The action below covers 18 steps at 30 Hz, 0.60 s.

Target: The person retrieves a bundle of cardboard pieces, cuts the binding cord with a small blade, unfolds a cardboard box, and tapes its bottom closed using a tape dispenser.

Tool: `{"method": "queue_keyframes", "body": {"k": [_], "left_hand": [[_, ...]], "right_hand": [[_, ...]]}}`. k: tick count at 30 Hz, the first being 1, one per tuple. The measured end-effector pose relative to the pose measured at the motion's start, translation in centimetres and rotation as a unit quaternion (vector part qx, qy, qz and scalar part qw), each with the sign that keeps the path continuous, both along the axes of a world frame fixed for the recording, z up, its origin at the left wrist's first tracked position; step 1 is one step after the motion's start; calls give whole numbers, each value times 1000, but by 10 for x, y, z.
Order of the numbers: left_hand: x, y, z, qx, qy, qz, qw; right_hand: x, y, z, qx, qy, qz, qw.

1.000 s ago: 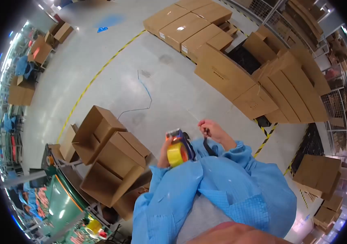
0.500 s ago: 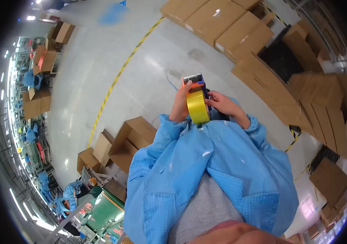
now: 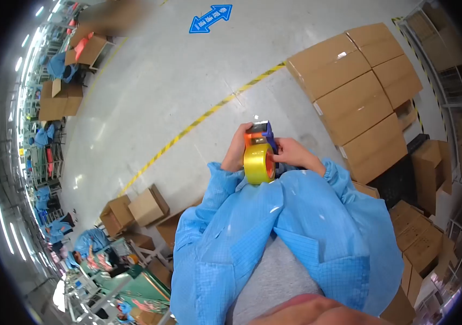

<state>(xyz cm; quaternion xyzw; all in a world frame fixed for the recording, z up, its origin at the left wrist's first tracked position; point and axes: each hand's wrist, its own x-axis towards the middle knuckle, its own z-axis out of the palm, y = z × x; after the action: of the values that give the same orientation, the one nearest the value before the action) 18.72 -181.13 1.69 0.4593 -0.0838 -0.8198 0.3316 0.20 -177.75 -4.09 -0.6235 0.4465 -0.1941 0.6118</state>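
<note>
“Head view: what are both hands doing at this moment?”

“They are meeting at a tape dispenser (image 3: 269, 134), just in front of the blue jacket (image 3: 225, 216). The left hand (image 3: 235, 149) is holding it from the side, thumb lying near the orange part, fingers passing out of sight behind.”

“And the right hand (image 3: 297, 153)?”

“It is reaching in from the opposite side, a fingertip apparently touching the yellow tape roll (image 3: 257, 165) close to its orange core. Its other fingers are partly hiding behind the blue frame, so I cannot tell whether they are gripping or merely resting.”

“What has just been changing?”

“A second ago the right hand was standing apart, pinching a dark strap-like piece. Now it is sitting close against the dispenser, and I am not making that piece out. So the dispenser is occupying both hands, with neither staying away from it.”

“Are the surroundings looking different too?”

“Yes, the view is swinging round. Flat brown cartons (image 3: 350, 111) are lying ahead to the right, the yellow-and-black floor tape (image 3: 221, 104) is running slantwise beyond the hands, and a blue double-headed arrow (image 3: 211, 19) is showing whole near the top. An open cardboard box (image 3: 116, 215) is standing at the lower left, well apart from the dispenser.”
</note>
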Motion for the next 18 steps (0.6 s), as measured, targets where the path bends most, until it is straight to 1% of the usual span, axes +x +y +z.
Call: {"method": "queue_keyframes", "body": {"k": [2,3,4,6,7,8,10,11,12,14,15,16,17,18], "left_hand": [[5,-77,1,30,-7,-79,996],[-1,-116,21,37,20,-100,994],[-5,-154,19,36,16,-126,991],[-24,-237,13,49,25,-143,988],[-33,-279,14,70,47,-177,981],[-41,-318,11,69,45,-200,976],[-61,-407,-1,37,17,-191,981],[-71,-447,-5,-9,10,-177,984],[-84,-486,-5,-11,8,-198,980],[-107,-557,-3,47,33,-173,983],[-120,-594,-4,37,-16,-174,984],[-133,-629,-10,-6,-17,-183,983],[-140,-661,-15,23,-13,-187,982],[-157,-693,-10,51,-4,-188,981]], "right_hand": [[6,-59,5,-15,25,-20,999],[1,-95,25,-14,97,-23,995],[-1,-125,28,-13,95,-50,994],[-13,-194,33,-34,51,-77,995],[-19,-232,33,-59,90,-76,991],[-23,-266,31,-59,91,-99,989],[-42,-349,23,-71,139,-78,985],[-53,-387,21,-63,113,-89,988],[-64,-424,20,-63,112,-111,985],[-87,-496,21,-74,113,-115,984],[-108,-539,18,-81,118,-142,980],[-125,-571,15,-48,83,-161,982],[-138,-595,7,-9,43,-173,984],[-153,-620,-4,28,8,-181,983]]}}
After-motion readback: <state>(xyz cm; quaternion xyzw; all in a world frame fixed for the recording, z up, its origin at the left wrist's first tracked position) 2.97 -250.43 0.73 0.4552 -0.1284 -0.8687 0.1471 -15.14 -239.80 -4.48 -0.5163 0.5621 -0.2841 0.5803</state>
